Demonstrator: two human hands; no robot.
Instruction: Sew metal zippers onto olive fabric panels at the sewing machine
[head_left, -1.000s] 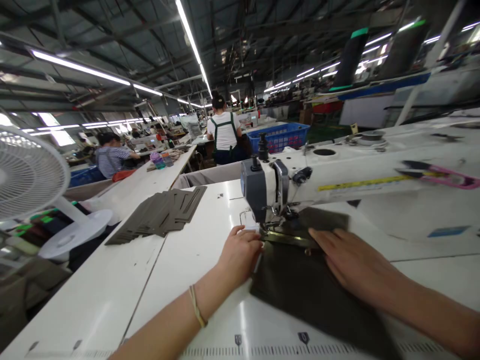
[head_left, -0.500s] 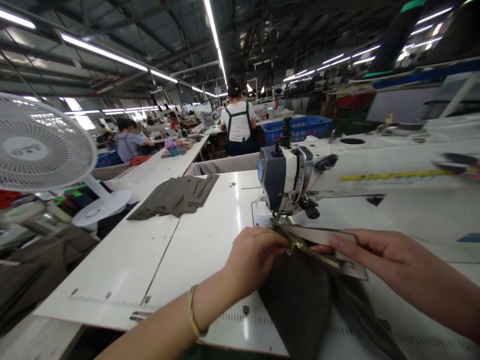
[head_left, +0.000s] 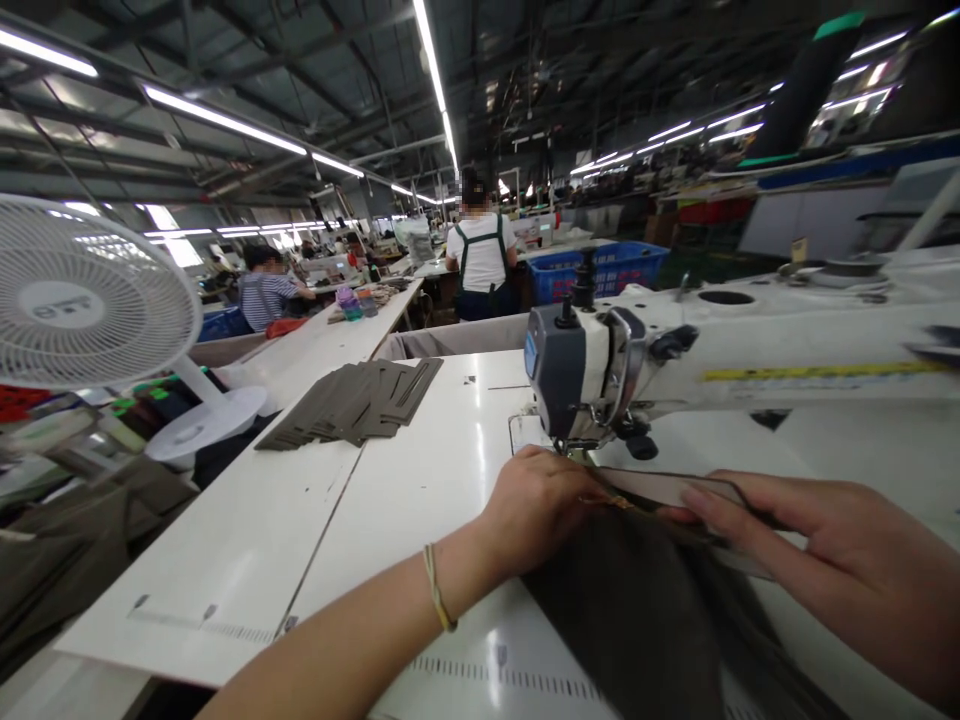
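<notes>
A dark grey-brown piece of fabric (head_left: 630, 610) with a gold zipper (head_left: 621, 502) along its upper edge hangs toward me over the table's front edge. My left hand (head_left: 544, 505) is closed on the zipper edge, just in front of the sewing machine's head (head_left: 581, 370); its fingertips are partly hidden. My right hand (head_left: 795, 540) pinches a light-backed fabric strip (head_left: 667, 487) between thumb and fingers, to the right of the zipper. The strip runs toward the machine's needle area, which my left hand partly covers.
Grey fabric pieces (head_left: 352, 400) lie fanned out on the white sewing table (head_left: 405, 510). A white fan (head_left: 82, 290) stands at the left. Beyond the machine is a blue crate (head_left: 600, 270), near a person (head_left: 480, 250) seen from behind. Another person (head_left: 266, 290) sits farther left.
My left hand has moved forward and right along the zipper, now covering more of it. My right hand has shifted slightly right and down with the strip. The view has tilted a little.
</notes>
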